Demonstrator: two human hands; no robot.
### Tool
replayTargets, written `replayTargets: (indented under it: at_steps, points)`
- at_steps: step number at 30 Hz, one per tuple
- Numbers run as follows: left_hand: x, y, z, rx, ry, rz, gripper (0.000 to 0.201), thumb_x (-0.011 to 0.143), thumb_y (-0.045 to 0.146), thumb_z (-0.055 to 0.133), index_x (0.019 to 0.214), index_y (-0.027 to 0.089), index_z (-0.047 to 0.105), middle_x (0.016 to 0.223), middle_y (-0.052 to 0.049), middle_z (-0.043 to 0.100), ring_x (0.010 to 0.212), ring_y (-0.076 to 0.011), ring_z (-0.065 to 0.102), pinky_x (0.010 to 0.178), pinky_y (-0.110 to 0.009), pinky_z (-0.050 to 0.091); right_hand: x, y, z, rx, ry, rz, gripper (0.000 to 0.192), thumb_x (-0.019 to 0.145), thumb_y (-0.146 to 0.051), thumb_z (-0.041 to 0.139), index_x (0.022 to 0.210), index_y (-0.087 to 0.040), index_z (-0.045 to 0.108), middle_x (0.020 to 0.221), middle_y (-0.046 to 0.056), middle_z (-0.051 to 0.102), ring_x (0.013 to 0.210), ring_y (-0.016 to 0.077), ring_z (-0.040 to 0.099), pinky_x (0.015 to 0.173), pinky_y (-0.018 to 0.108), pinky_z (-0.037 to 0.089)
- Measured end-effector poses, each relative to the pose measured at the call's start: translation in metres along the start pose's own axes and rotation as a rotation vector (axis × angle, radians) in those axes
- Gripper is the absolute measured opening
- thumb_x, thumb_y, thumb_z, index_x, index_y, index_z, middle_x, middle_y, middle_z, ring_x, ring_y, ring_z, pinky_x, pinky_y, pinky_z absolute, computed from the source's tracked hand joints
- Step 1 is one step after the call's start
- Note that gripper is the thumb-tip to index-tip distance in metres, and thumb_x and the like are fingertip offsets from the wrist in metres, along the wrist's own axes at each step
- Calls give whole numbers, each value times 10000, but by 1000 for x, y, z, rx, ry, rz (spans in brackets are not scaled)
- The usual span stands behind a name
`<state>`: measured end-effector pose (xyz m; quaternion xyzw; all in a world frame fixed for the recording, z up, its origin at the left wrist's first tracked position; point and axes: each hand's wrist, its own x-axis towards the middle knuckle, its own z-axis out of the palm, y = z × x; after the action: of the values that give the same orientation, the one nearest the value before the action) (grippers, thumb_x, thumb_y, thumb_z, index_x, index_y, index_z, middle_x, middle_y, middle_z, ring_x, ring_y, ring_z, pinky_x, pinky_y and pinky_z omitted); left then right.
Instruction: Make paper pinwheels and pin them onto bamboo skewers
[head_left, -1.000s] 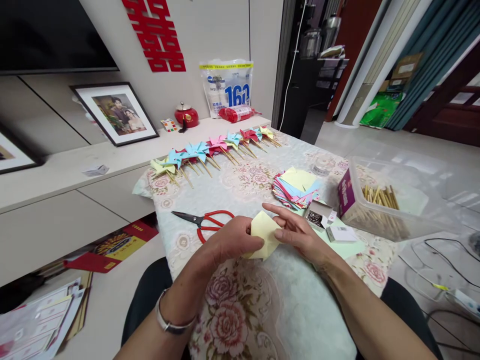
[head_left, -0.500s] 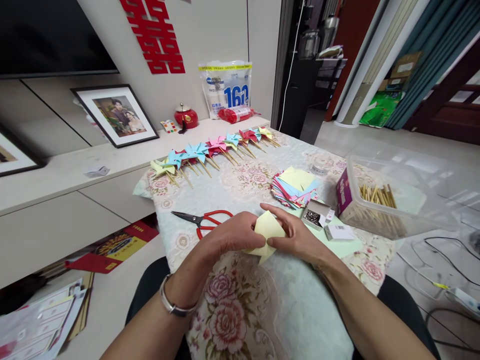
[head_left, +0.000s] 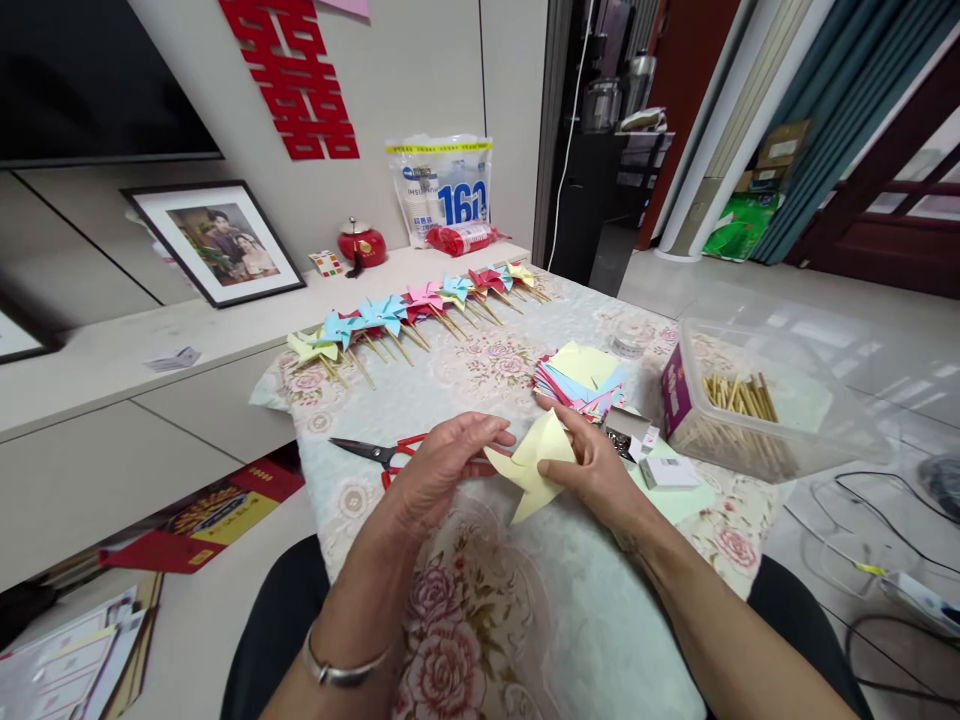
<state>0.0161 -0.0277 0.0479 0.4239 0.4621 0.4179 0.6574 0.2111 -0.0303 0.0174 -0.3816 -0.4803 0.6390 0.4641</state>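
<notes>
A pale yellow paper pinwheel (head_left: pixel 534 462), its corners folded in towards the middle, is pinched between the thumb and fingers of my right hand (head_left: pixel 596 470). Just left of it, my left hand (head_left: pixel 450 462) is open, fingers stretched out, with nothing visible in it. Behind my left hand lie scissors (head_left: pixel 382 452) with red handles, partly covered by that hand. Beyond my right hand is a stack of coloured paper squares (head_left: pixel 581 372), a yellow one on top. Beside the stack stands a small open box of metal pins (head_left: pixel 624 440), next to a white box (head_left: pixel 671 470).
Finished pinwheels on sticks (head_left: pixel 382 315) lie in a row along the table's far edge. A clear plastic tub (head_left: pixel 750 440) with wooden sticks stands at the right. A roll of clear tape (head_left: pixel 630 338) lies behind the stack. The flowered tablecloth (head_left: pixel 480 620) covers the table.
My left hand has let go of the yellow paper and moved left, its fingers opening out. The paper stays in my right hand, now showing more of its folded blades.
</notes>
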Motion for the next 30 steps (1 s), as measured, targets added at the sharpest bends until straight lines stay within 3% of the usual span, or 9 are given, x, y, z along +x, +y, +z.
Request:
replayTargets:
  at_steps: [4,8,11,16,26,30]
  points:
    - [-6,-21,21,-183,71,38,444,737,532,711,953,144,713,933,-106,725,845,-230,667,730,-324,523,1,-2,2,23,114,-40,861,641,-143,716,1442,-182,403,857,-6,663,726,166,612,640,256,470]
    - [-7,-36,46,-271,84,31,431,654,360,807,1004,139,690,879,-79,756,849,-238,699,787,-329,529,2,-2,4,19,168,-60,839,644,-147,714,1426,-178,411,860,-6,669,703,156,598,614,242,458]
    - [-4,-40,56,-269,181,66,427,608,260,809,999,132,694,950,-86,773,933,-263,707,825,-330,528,2,-1,6,11,174,-73,817,630,-140,721,1396,-184,442,896,4,672,738,164,606,625,242,457]
    - [0,-44,56,-213,294,63,356,581,231,788,913,132,711,911,-74,784,880,-255,719,764,-309,541,0,0,9,-7,162,-66,794,636,-175,741,1376,-186,455,968,30,675,786,182,619,663,263,470]
    - [3,-59,45,-193,278,68,366,647,272,758,972,109,718,844,-61,777,732,-219,694,675,-296,521,-1,2,8,-121,130,-61,631,679,-257,768,1266,-174,554,990,48,680,850,208,630,715,297,483]
    - [1,-56,38,-244,252,48,328,636,264,745,921,104,721,754,-37,757,693,-206,682,679,-293,512,2,6,4,-33,91,-85,597,693,-288,793,1242,-203,573,963,39,681,834,195,648,750,323,509]
